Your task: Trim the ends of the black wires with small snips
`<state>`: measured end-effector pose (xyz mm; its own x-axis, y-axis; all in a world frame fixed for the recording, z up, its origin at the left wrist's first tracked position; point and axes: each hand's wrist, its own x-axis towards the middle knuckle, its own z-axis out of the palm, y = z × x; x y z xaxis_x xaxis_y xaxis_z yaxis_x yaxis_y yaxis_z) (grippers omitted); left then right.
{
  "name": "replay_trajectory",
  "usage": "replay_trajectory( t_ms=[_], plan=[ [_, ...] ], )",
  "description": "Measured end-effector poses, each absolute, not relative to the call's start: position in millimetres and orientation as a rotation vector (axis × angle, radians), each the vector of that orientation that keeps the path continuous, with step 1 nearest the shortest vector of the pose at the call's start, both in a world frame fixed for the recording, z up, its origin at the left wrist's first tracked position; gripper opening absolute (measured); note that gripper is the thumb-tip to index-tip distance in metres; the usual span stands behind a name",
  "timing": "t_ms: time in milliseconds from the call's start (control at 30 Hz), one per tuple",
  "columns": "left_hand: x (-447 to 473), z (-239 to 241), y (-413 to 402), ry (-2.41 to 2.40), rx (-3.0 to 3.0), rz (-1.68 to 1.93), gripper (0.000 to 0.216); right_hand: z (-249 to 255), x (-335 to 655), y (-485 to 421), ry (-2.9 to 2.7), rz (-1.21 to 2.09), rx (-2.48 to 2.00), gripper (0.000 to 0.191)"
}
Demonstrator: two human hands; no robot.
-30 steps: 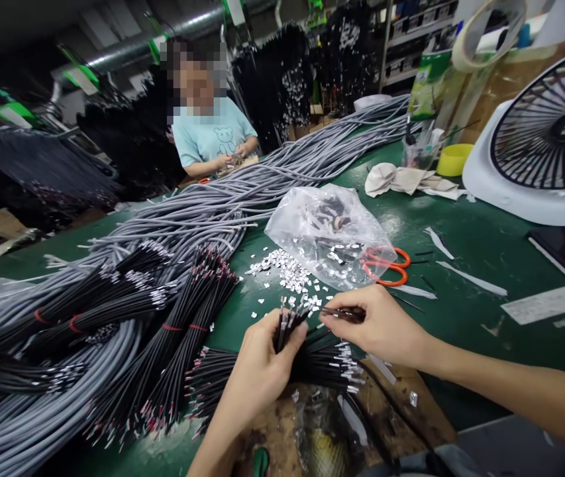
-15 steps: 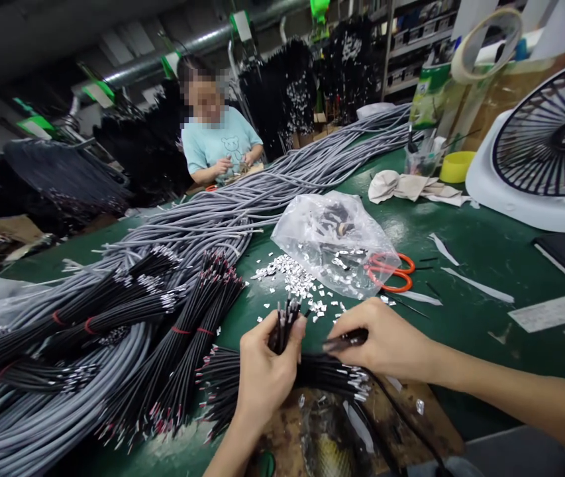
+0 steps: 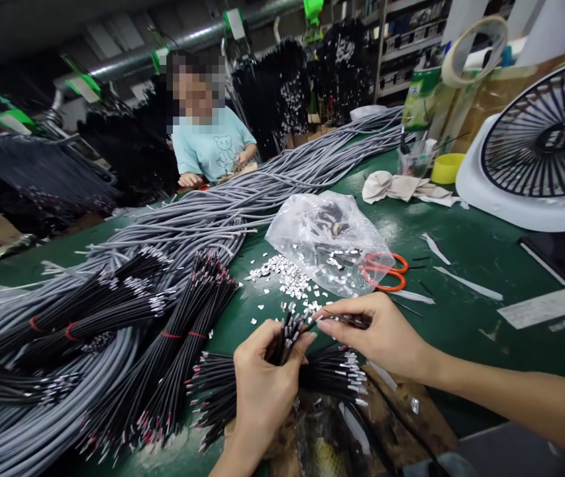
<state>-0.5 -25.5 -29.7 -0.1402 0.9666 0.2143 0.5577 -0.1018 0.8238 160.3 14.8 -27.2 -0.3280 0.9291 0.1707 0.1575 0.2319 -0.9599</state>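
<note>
My left hand (image 3: 267, 384) is closed round an upright bundle of black wires (image 3: 289, 338) with silvery ends. A slim dark tool (image 3: 356, 320) lies in my closed right hand (image 3: 386, 331); its exact kind is unclear. The fingertips of that hand meet a wire at the right side of the bundle. Beneath both hands lies another bundle of black wires (image 3: 332, 371), silvery at the right end and reddish at the left. Small silvery metal pieces (image 3: 287, 275) are scattered on the table just beyond my hands.
A clear plastic bag (image 3: 329, 238) lies by orange-handled scissors (image 3: 386, 271). Grey cables (image 3: 262, 192) and tied black wire bundles (image 3: 173, 351) fill the left. A white fan (image 3: 540, 146) stands right. Across the table sits a person in a light blue shirt (image 3: 217, 146).
My right hand has moved up and left, bringing its fingertips to the wires in my left hand. The view has shifted slightly. The other person's hands have moved apart.
</note>
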Motion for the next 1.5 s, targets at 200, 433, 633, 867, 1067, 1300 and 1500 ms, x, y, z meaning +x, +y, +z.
replay_trajectory(
  t_ms=[200,433,633,867,1067,1300,1500],
  plan=[
    [-0.4,-28.9,-26.4,1.758,1.674,1.151,0.019,-26.9,160.4,13.1,-1.703,1.180,-1.013,0.018],
    [2.6,-25.0,-27.2,1.768,1.693,1.135,0.024,-25.6,160.7,11.3,-1.736,1.118,-0.982,0.017],
    [1.6,-22.3,-27.8,1.807,1.675,1.200,0.025,-22.4,161.8,11.3,-1.749,1.025,-1.042,0.023],
    [1.6,-20.2,-29.4,1.831,1.648,1.299,0.024,-26.8,163.3,12.1,-1.813,0.972,-0.937,0.023],
    [1.9,-19.3,-30.3,1.818,1.641,1.297,0.024,-27.6,161.9,10.1,-1.853,0.941,-0.961,0.026],
    [3.2,-19.9,-30.4,1.811,1.654,1.330,0.026,-27.7,162.2,10.8,-1.846,0.944,-0.927,0.020],
    [3.9,-19.9,-29.0,1.713,1.549,1.260,0.020,-27.2,163.9,11.1,-1.858,0.921,-0.973,0.019]
  ],
)
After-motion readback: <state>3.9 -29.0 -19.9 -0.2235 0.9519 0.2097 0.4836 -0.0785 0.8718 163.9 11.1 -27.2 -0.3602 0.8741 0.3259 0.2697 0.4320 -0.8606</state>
